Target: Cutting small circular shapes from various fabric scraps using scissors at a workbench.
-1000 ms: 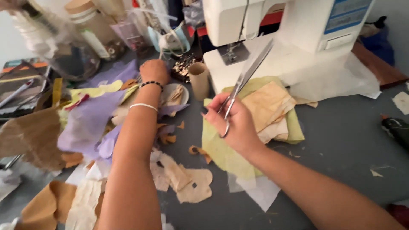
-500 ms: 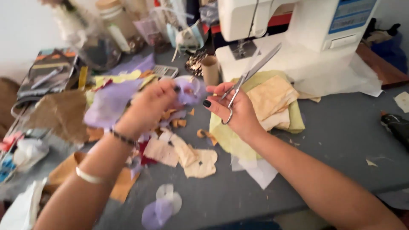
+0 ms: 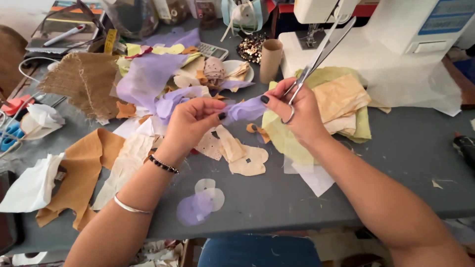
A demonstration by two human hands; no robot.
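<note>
Pinching a limp purple fabric strip point(image 3: 245, 110) between my left hand point(image 3: 190, 121) and right hand point(image 3: 297, 111), whose fingers also clasp scissors point(image 3: 316, 57), I risk the flimsy strip slipping loose.

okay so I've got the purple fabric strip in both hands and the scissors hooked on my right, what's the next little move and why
Probably swing the scissors down to the purple fabric strip. The right hand pinches one end while the blades point up and away; the left hand holds the other end, so the strip is stretched between them.
</note>
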